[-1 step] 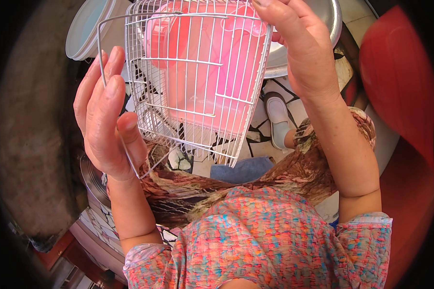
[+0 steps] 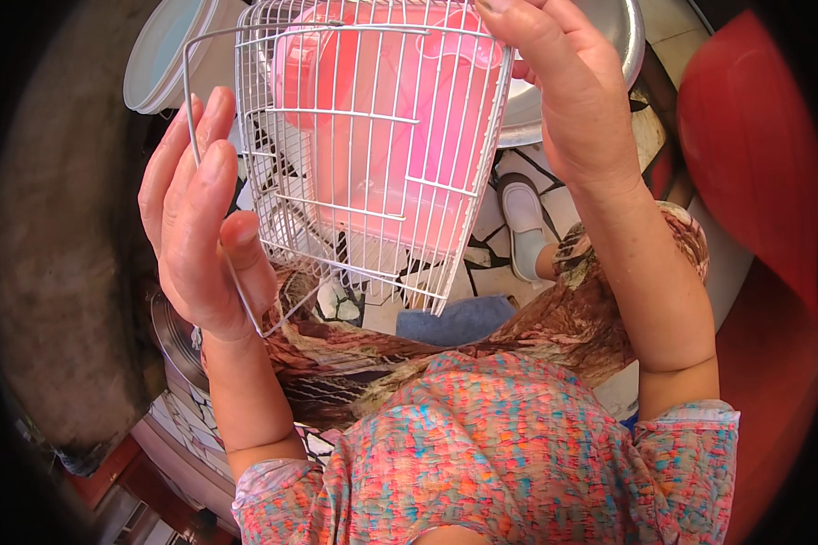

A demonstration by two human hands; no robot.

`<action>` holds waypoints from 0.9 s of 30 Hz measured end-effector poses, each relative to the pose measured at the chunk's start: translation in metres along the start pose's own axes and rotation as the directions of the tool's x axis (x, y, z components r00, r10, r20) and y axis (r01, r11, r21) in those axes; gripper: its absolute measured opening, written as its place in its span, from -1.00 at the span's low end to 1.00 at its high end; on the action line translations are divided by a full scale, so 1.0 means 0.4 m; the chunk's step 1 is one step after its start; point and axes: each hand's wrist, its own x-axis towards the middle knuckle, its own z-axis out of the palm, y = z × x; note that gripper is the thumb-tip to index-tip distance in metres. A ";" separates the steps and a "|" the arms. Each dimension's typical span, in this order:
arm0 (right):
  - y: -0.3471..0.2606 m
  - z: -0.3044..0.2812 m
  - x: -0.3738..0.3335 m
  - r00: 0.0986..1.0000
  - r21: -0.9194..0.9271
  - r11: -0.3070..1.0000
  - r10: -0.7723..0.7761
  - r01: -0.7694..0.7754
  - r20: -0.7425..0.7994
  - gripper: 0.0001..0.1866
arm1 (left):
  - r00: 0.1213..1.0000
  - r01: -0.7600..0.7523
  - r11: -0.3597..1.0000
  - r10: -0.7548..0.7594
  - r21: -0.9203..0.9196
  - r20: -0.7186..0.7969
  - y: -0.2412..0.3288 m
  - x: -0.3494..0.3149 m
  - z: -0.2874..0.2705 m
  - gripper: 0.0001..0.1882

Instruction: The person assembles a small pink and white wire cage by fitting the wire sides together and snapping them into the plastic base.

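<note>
White wire cage (image 2: 368, 114) raised in front of the torso, over a floor (image 2: 490, 213) of irregular tile pieces. Right hand (image 2: 590, 113): fingers gripping the cage's upper right corner, thumb on the near face. Left hand (image 2: 191, 222): fingers extended, slightly parted, beside the cage; bent wire handle (image 2: 187, 82) runs through the hand. Pink plastic (image 2: 343, 154) visible through the bars; inside or behind, cannot tell.

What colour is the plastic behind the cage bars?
Mostly pink. The plastic shows best in the head view, through the wire cage.
</note>
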 end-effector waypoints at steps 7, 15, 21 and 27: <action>0.008 -0.007 0.005 1.000 -0.039 0.999 0.015 -0.015 -0.006 -0.60 | 0.991 -0.042 0.999 0.041 -0.008 -0.127 -0.010 0.006 0.039 -0.67; 0.031 -0.025 0.018 0.997 -0.186 0.981 -0.060 0.050 -0.049 -0.55 | 0.997 -0.078 0.997 0.078 -0.007 -0.024 -0.016 0.002 0.000 -0.65; 0.043 -0.011 0.019 0.997 -0.131 0.990 -0.057 0.049 -0.056 -0.58 | 0.995 -0.096 0.990 0.094 0.103 0.029 -0.015 0.000 -0.018 -0.66; 0.057 -0.015 0.023 0.996 -0.144 0.989 -0.051 0.040 -0.078 -0.56 | 0.993 -0.042 0.996 0.033 -0.079 -0.112 -0.029 0.000 0.004 -0.50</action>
